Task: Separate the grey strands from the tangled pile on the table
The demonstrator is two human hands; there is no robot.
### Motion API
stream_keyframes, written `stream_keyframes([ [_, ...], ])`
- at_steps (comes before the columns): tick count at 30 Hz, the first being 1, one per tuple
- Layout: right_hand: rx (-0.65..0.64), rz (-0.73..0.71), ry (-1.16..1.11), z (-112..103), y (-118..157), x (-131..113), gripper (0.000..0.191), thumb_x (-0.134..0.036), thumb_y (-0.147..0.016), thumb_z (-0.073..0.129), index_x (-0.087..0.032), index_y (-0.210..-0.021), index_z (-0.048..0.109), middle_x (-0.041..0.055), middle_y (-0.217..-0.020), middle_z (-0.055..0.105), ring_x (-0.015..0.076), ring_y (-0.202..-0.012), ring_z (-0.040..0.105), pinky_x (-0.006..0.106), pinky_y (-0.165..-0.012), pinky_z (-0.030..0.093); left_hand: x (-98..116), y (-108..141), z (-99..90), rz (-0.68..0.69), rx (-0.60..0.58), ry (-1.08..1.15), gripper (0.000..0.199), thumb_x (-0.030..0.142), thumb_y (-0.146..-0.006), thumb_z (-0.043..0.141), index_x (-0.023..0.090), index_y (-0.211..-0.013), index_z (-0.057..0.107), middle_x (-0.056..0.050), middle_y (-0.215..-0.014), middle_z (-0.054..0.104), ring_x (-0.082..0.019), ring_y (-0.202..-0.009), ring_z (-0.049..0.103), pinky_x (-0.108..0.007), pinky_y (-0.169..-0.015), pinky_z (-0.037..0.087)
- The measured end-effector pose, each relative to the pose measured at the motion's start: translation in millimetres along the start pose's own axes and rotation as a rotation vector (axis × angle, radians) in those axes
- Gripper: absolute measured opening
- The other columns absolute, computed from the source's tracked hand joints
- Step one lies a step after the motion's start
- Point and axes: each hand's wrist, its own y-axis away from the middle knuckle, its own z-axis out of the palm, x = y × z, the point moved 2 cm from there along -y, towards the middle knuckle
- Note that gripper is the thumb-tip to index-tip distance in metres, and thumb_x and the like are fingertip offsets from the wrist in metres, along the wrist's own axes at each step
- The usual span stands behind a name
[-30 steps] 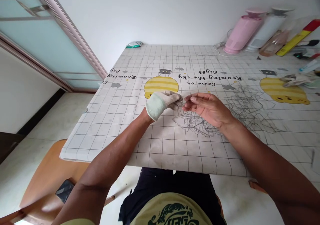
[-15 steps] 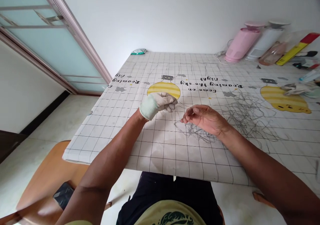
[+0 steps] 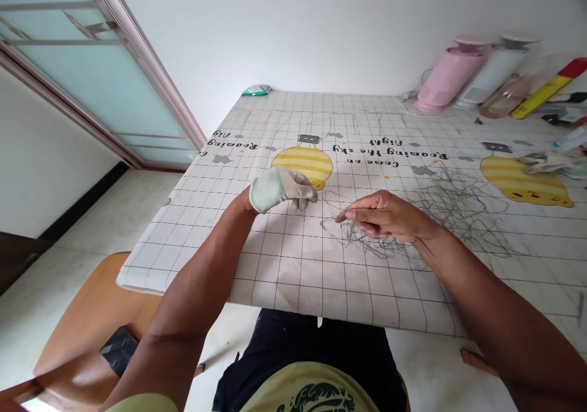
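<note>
Gloved left hand point(image 3: 277, 190) and bare right hand point(image 3: 385, 216) have drawn apart, both curled, any hold unclear, near tangled wire point(image 3: 367, 244).

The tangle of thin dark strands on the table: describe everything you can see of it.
The tangle of thin dark strands looks like fine wire or thread, though the material is hard to tell. It forms loose, irregular loops lying flat on the grid-printed tablecloth, with a wider spread running off to the right. The right hand hovers just above it, and one strand rises towards the gloved left hand; whether they touch cannot be told.
</note>
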Motion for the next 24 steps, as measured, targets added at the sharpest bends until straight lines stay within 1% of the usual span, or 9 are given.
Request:
stream_keyframes([
  [5, -0.001, 0.076, 0.149, -9, 3, 2, 0.036, -0.051, -0.098, 0.071, -0.02, -0.108, 0.085, -0.0042, -0.055, 0.055, 0.0055, -0.039, 0.037, 0.021, -0.038, 0.029, -10, 0, 1.3, -0.021, -0.056, -0.14, 0.014, 0.033, -0.081, 0.077, 0.022, -0.076, 0.083, -0.007, -0.071, 0.075, -0.018, -0.059, 0.067, -0.028, -0.052, 0.05],
  [9, -0.001, 0.096, 0.175, -12, 3, 3, 0.038, -0.053, -0.097, 0.072, -0.02, -0.109, 0.085, -0.0046, -0.054, 0.055, 0.0061, -0.037, 0.038, 0.022, -0.039, 0.03, -18, -4, 4.3, -0.041, -0.026, -0.187, 0.014, 0.034, -0.082, 0.076, 0.022, -0.079, 0.084, -0.007, -0.071, 0.074, -0.017, -0.056, 0.066, -0.026, -0.047, 0.047],
  [12, 0.004, 0.095, 0.211, -11, 3, 3, 0.038, -0.053, -0.099, 0.069, -0.02, -0.11, 0.084, -0.0041, -0.055, 0.056, 0.0061, -0.037, 0.039, 0.022, -0.039, 0.031, -17, -6, 5.9, -0.034, 0.045, -0.201, 0.015, 0.034, -0.083, 0.074, 0.022, -0.081, 0.084, -0.006, -0.07, 0.074, -0.016, -0.056, 0.064, -0.026, -0.048, 0.047],
  [14, 0.043, 0.073, 0.253, -8, 3, 1, 0.04, -0.054, -0.101, 0.065, -0.02, -0.113, 0.083, -0.0042, -0.056, 0.056, 0.0069, -0.038, 0.04, 0.022, -0.039, 0.033, -14, -7, 5.0, -0.017, 0.103, -0.217, 0.016, 0.035, -0.083, 0.074, 0.022, -0.078, 0.082, -0.005, -0.068, 0.073, -0.015, -0.055, 0.063, -0.025, -0.049, 0.046],
  [16, 0.131, 0.016, 0.331, -5, 4, -2, 0.042, -0.056, -0.103, 0.063, -0.021, -0.119, 0.081, -0.0044, -0.056, 0.055, 0.0089, -0.042, 0.045, 0.023, -0.04, 0.036, -12, -8, 3.1, -0.001, 0.132, -0.227, 0.02, 0.036, -0.083, 0.074, 0.021, -0.071, 0.079, -0.004, -0.066, 0.072, -0.014, -0.055, 0.062, -0.025, -0.051, 0.046],
  [18, 0.235, -0.083, 0.454, -2, 5, -5, 0.043, -0.055, -0.104, 0.06, -0.022, -0.122, 0.08, -0.0039, -0.058, 0.056, 0.0106, -0.047, 0.049, 0.024, -0.044, 0.039, -11, -8, 0.9, -0.003, 0.123, -0.23, 0.023, 0.036, -0.084, 0.073, 0.02, -0.068, 0.076, -0.004, -0.065, 0.072, -0.013, -0.056, 0.062, -0.025, -0.052, 0.047],
  [20, 0.299, -0.186, 0.586, 2, 5, -7, 0.042, -0.053, -0.105, 0.059, -0.022, -0.122, 0.08, -0.0026, -0.062, 0.06, 0.0112, -0.051, 0.051, 0.026, -0.048, 0.041, -12, -9, -0.9, -0.017, 0.115, -0.236, 0.025, 0.037, -0.086, 0.072, 0.02, -0.068, 0.075, -0.003, -0.066, 0.071, -0.013, -0.056, 0.062, -0.024, -0.053, 0.048],
  [22, 0.313, -0.232, 0.677, 5, 5, -7, 0.042, -0.052, -0.107, 0.057, -0.021, -0.122, 0.08, -0.0012, -0.065, 0.064, 0.0113, -0.052, 0.051, 0.027, -0.051, 0.041, -13, -9, -1.8, -0.031, 0.12, -0.25, 0.025, 0.038, -0.086, 0.071, 0.019, -0.069, 0.075, -0.003, -0.067, 0.071, -0.013, -0.057, 0.062, -0.024, -0.053, 0.048],
  [24, 0.276, -0.197, 0.693, 5, 5, -5, 0.045, -0.054, -0.107, 0.055, -0.021, -0.127, 0.079, -0.0005, -0.066, 0.066, 0.0116, -0.052, 0.053, 0.028, -0.052, 0.042, -13, -9, -1.8, -0.036, 0.132, -0.253, 0.025, 0.038, -0.086, 0.072, 0.019, -0.07, 0.075, -0.003, -0.067, 0.071, -0.013, -0.057, 0.063, -0.024, -0.053, 0.048],
])
